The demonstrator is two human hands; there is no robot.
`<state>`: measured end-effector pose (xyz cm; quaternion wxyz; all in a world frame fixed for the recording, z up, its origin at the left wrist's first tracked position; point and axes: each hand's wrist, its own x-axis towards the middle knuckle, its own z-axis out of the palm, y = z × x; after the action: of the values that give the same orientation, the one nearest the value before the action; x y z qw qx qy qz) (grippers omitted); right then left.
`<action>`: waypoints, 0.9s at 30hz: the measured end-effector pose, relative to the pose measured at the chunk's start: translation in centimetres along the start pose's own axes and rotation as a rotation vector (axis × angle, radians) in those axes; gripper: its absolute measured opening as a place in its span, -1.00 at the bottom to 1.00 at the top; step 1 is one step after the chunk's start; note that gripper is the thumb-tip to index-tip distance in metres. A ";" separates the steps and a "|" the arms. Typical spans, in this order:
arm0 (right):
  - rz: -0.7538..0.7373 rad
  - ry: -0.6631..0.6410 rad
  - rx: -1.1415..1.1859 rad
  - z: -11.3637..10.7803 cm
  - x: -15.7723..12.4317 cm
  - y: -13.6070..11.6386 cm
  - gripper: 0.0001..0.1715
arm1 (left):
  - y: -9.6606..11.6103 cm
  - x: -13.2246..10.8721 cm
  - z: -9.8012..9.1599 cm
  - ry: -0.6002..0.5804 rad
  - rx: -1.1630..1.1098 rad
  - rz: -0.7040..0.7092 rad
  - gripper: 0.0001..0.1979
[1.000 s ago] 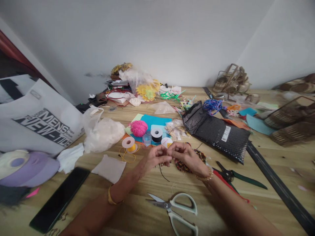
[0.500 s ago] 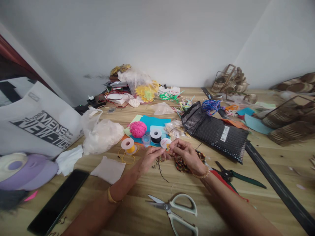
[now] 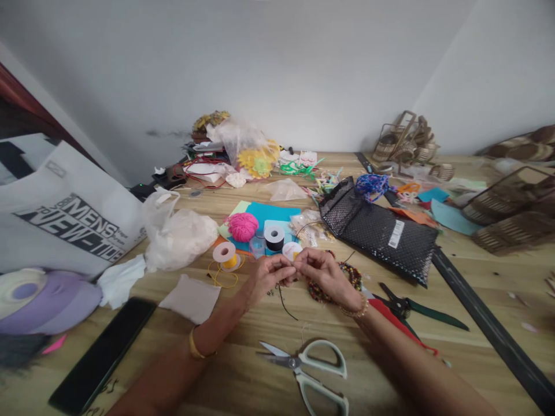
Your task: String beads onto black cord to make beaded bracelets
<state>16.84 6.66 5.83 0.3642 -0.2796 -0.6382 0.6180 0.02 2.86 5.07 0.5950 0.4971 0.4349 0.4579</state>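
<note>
My left hand (image 3: 269, 274) is closed in a pinch, and a thin black cord (image 3: 285, 305) hangs down from beneath its fingers onto the table. My right hand (image 3: 323, 274) is also pinched, its fingertips meeting those of the left; whatever lies between them is too small to make out. Just behind the fingers stand a white-topped spool (image 3: 291, 249) and a spool of black cord (image 3: 274, 238). Strings of multicoloured beads (image 3: 350, 276) lie partly hidden behind my right hand. Tiny dark beads (image 3: 272, 292) rest on the table below my left hand.
White-handled scissors (image 3: 299, 364) lie open in front. A yellow-thread spool (image 3: 226, 256) and pink yarn (image 3: 243, 226) sit to the left, with a phone (image 3: 104, 355) nearer. Green-handled pruners (image 3: 411, 307) and a black bubble mailer (image 3: 381, 234) lie to the right.
My fingertips have drawn closer together, the right hand dropping slightly and its fingers curling in. The black cord still hangs beneath the left hand.
</note>
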 end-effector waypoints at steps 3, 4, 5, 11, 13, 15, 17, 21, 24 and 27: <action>0.001 0.025 -0.029 -0.1 0.0 0.0 -0.60 | 0.2 0.1 0.0 0.015 0.049 0.014 -0.72; 0.002 0.035 -0.032 -0.1 0.0 0.0 -0.60 | 0.3 0.1 0.0 0.024 0.068 0.019 -0.72; 0.002 0.045 -0.034 -0.1 0.1 -0.1 -0.59 | 0.3 0.1 0.0 0.032 0.087 0.022 -0.72; -0.005 0.084 -0.020 0.1 0.1 -0.3 -0.61 | -0.1 0.3 -0.3 0.032 0.134 0.035 -0.74; 0.011 0.089 -0.002 0.2 0.0 -0.4 -0.63 | -0.5 0.4 -0.5 0.010 0.125 0.032 -0.74; 0.039 0.084 0.042 0.3 0.0 -0.5 -0.63 | -1.2 0.6 -0.6 -0.024 0.092 0.022 -0.72; 0.076 0.074 0.101 0.3 0.0 -0.6 -0.63 | -1.9 0.6 -0.6 -0.062 0.019 -0.012 -0.70; 0.116 0.119 0.141 0.0 0.1 -0.4 -0.64 | -2.5 0.4 -0.3 -0.162 -0.187 -0.140 -0.66; 0.107 0.148 0.134 -0.4 0.2 -0.1 -0.65 | -2.0 0.2 -0.2 -0.235 -0.276 -0.214 -0.67; 0.108 0.162 0.121 -0.6 0.4 0.2 -0.65 | -1.3 0.2 -0.4 -0.219 -0.278 -0.240 -0.67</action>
<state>17.09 7.31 5.64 0.3971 -0.3400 -0.5521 0.6496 -0.17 3.00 3.72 0.7519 0.4016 0.3564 0.3825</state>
